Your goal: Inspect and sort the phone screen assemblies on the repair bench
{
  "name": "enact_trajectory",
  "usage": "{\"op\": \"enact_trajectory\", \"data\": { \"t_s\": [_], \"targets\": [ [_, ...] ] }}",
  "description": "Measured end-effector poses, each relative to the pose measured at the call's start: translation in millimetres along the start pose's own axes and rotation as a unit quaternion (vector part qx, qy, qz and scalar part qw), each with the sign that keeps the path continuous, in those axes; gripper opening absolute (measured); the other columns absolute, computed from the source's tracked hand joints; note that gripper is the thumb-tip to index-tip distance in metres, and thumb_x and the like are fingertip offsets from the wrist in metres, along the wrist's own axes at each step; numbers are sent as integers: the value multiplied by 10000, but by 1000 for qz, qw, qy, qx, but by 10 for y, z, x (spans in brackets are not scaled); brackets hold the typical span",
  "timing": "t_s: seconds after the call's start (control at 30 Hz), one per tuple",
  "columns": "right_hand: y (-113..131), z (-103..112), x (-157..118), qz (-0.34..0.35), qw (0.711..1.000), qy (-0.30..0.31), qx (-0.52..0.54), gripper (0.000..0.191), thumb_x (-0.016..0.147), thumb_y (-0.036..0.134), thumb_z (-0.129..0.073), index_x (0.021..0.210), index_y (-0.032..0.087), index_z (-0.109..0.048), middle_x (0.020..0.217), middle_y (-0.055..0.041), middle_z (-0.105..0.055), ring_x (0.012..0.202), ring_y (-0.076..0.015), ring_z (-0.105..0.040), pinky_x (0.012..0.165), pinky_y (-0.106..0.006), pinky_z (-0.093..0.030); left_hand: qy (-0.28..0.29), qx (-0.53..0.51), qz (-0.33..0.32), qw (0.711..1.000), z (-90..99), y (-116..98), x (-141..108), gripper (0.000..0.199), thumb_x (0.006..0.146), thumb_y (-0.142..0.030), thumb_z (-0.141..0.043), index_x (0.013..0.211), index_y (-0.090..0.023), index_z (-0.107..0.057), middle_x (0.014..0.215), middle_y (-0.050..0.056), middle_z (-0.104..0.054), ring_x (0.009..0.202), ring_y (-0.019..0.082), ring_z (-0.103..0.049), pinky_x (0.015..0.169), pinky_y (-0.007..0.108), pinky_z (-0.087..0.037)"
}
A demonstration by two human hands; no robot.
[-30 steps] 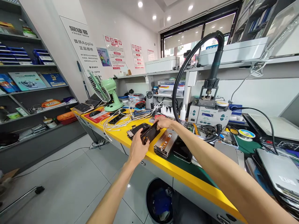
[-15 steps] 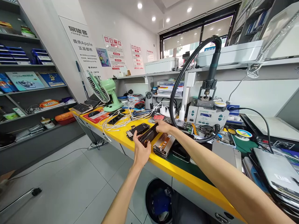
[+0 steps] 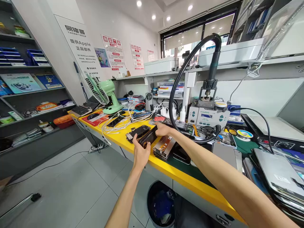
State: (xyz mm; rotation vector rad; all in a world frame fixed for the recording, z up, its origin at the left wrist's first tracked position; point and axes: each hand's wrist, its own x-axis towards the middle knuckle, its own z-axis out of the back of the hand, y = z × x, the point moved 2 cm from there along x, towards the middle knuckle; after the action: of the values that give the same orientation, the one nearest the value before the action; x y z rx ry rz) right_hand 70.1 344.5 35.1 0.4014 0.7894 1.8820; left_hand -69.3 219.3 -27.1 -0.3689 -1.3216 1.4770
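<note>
Between my two hands is a small stack of dark phone screens (image 3: 149,136), tilted on edge over the front of the yellow bench. My left hand (image 3: 141,154) grips its near end, thumb on one side and fingers on the other. At the far end my right hand (image 3: 163,129) has its fingers closed on the stack; some fingertips are hidden. Just left lies a dark phone part (image 3: 139,133), flat on the bench. To the right rests another pile of phone screens (image 3: 163,147), its top one showing an orange flex cable.
Black phones (image 3: 181,153) lie right of the pile. A thick black hose (image 3: 173,98) arches from the grey soldering station (image 3: 205,117). White cables (image 3: 123,126) and a green fan (image 3: 111,95) occupy the left side. Below the bench edge stands a bin (image 3: 152,190).
The view has shifted slightly. My hands keep hold of the stack of phone screens, which looks tipped a little lower than before.
</note>
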Motion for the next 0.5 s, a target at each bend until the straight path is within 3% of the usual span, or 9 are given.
{"op": "enact_trajectory", "data": {
  "t_s": [0.1, 0.27, 0.5],
  "targets": [
    [18, 5, 19, 18, 1000, 13, -19, 332, 945, 291, -634, 1249, 169, -579, 1248, -99, -604, 1023, -248, -638, 843, -437, -566, 2, 5, 8, 1000, 8, 1, 21, 734, 830, -291, -639, 1443, -133, -268, 1265, 175, -596, 1116, 267, -624, 957, 402, -489],
    [-3, 20, 8, 25, 999, 20, -36, 331, 948, 292, -631, 1251, 170, -577, 1240, -97, -606, 1000, -242, -644, 821, -422, -575, 6, 33, 31, 999, 26, 29, 70, 325, 803, -332, -656, 1091, -201, -584, 1006, 87, -708, 914, 247, -667, 817, 355, -510],
    [-123, 66, -35, 38, 997, 21, -64, 280, 949, 313, -631, 1177, 151, -610, 1093, -66, -656, 871, -205, -667, 732, -368, -589, -14, 50, 30, 998, 43, 61, 52, 230, 787, -380, -668, 944, -220, -616, 852, 43, -716, 766, 225, -654, 704, 314, -495]
  ]
}}
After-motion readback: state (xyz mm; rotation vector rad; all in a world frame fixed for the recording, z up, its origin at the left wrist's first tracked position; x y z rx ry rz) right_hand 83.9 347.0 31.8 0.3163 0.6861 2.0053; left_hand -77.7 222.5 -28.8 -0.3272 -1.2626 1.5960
